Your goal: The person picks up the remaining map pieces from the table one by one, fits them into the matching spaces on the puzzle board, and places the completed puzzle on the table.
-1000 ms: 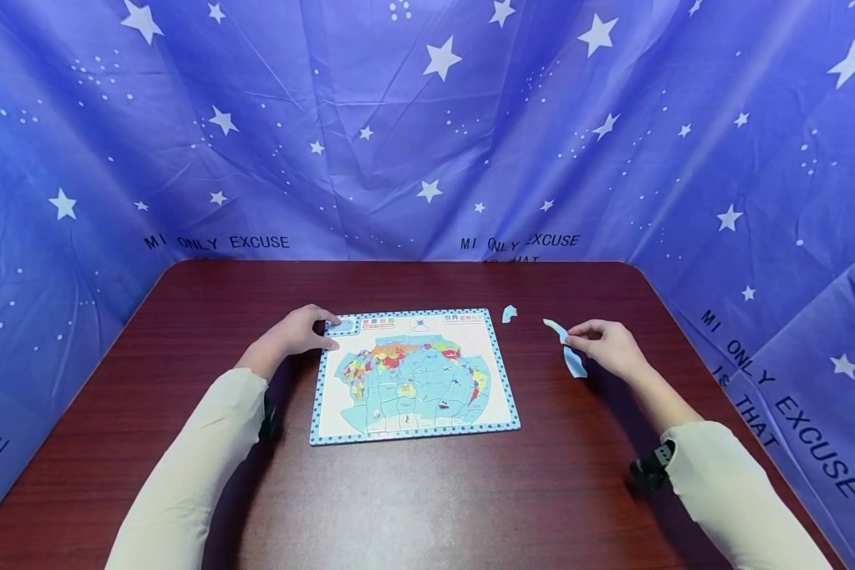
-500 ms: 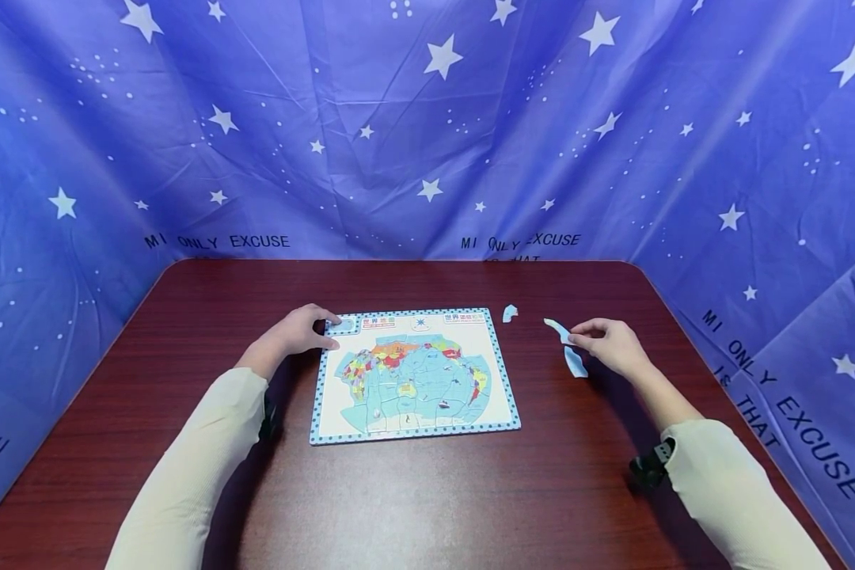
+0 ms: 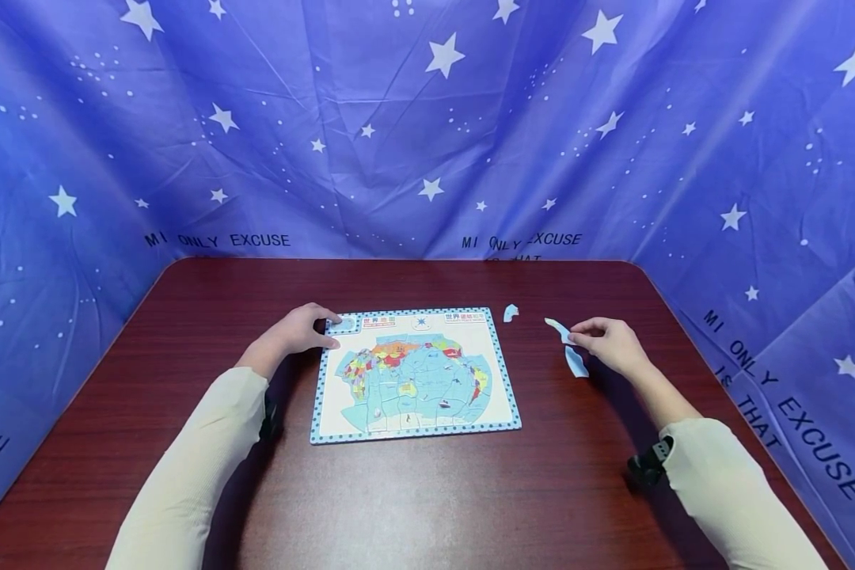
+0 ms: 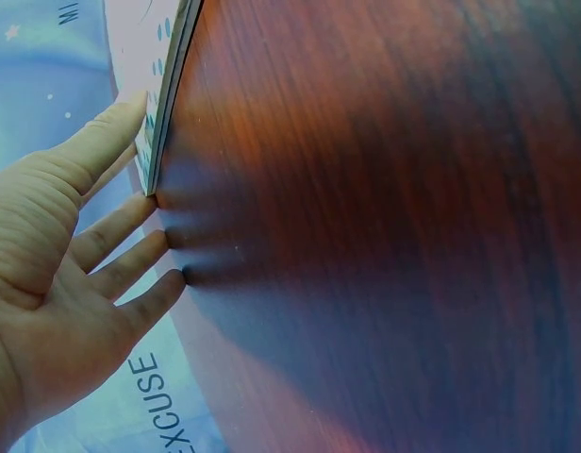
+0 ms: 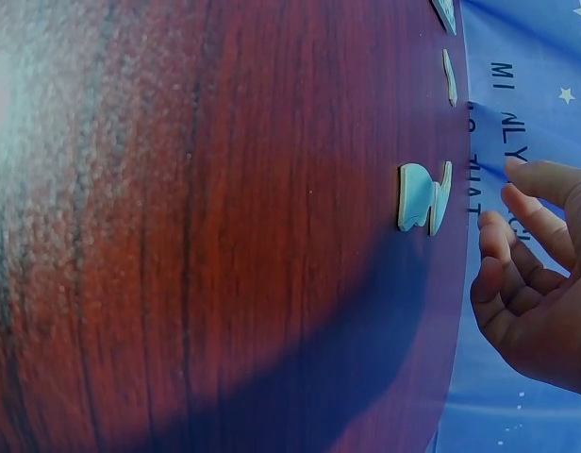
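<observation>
A world map jigsaw puzzle [image 3: 427, 376] in a dotted blue-and-white border lies flat on the table. My left hand [image 3: 302, 331] rests at its far left corner; in the left wrist view the thumb [image 4: 116, 132] lies on the board's face and the other fingers stretch past the edge. Right of the board lie two light blue puzzle pieces, a slim curved piece [image 3: 556, 328] and a wider piece [image 3: 576, 362]. Over them is my right hand [image 3: 609, 346], thumb and index tips close to the slim piece. In the right wrist view nothing shows between these loosely bent fingers [image 5: 540, 226].
A small puzzle piece [image 3: 511, 313] lies just off the board's far right corner. The dark red wooden table [image 3: 427, 507] ends at the back against a blue curtain [image 3: 370, 174] with white stars. Both wrists wear a black strap.
My right fingertips have shifted slightly to the right, showing more of the slim puzzle piece. The left hand and the board keep their places.
</observation>
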`<state>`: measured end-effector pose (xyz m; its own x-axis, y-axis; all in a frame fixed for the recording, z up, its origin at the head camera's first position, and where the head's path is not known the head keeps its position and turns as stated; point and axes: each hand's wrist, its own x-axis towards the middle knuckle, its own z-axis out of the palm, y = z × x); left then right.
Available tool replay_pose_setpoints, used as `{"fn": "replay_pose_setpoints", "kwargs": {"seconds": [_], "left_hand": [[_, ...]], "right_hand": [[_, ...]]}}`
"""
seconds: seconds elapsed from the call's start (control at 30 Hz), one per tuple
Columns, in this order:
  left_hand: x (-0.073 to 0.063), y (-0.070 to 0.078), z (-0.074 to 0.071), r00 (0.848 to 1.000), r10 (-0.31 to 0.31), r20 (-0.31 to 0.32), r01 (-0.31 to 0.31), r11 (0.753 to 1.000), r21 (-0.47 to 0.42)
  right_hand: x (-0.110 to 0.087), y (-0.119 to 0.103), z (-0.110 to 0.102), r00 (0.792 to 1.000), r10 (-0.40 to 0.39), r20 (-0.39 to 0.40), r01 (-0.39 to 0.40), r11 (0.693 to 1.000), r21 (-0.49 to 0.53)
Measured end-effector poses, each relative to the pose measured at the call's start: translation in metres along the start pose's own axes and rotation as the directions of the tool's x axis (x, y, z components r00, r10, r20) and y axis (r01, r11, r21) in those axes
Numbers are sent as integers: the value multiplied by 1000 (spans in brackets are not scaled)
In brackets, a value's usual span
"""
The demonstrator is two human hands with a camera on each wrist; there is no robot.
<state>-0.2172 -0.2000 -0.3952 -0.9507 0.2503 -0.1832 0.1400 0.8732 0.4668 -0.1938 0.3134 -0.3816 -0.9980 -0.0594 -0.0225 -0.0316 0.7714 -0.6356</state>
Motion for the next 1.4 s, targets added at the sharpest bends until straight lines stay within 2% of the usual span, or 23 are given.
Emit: {"fn": "replay_pose_setpoints", "kwargs": {"seconds": [0.93,1.4], "left_hand": [[1,-1,0,1000,18,9,-18,1000,3],[2,-3,1,1000,1,3,-1,1000,-8]], "right_hand": [[8,-1,6,1000,18,-9,-18,1000,20],[1,10,1,999,17,33,-17,1000,-19]]}}
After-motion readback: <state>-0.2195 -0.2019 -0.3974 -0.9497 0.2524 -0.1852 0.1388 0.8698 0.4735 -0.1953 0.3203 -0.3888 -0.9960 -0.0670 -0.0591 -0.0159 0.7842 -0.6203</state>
